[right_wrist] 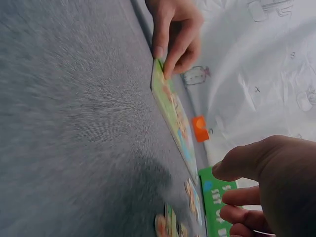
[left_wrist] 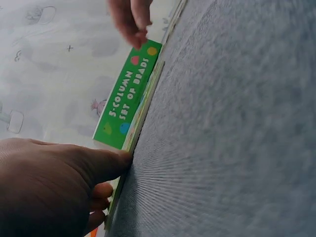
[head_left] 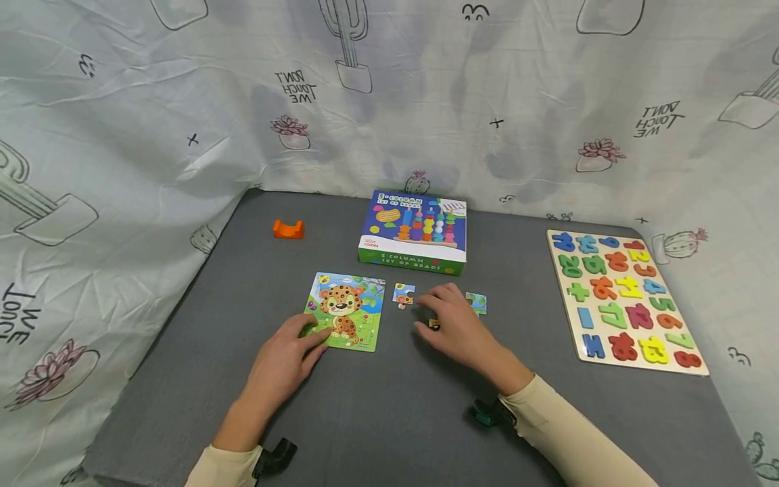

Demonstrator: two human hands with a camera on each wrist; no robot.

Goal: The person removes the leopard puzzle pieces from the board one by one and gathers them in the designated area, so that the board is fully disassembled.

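Observation:
A square puzzle board [head_left: 359,318] with a cartoon leopard lies flat on the grey table. My left hand [head_left: 282,355] rests at its lower left corner, thumb along the near edge and fingertips on the picture. To the right, my right hand [head_left: 456,328] hovers over loose puzzle pieces, its fingers spread and slightly bent, with nothing visible held. One blue-topped puzzle piece [head_left: 403,293] lies between the board and this hand. Another puzzle piece [head_left: 477,303] shows beyond the knuckles, and a dark-and-yellow puzzle piece [head_left: 434,325] is partly hidden under the fingers.
A bead-set box [head_left: 414,233] stands behind the pieces. An orange plastic block [head_left: 289,230] sits at the back left. On the right lies a wooden board of colourful letters and numbers [head_left: 623,304]. Printed cloth [head_left: 414,81] hangs behind the table.

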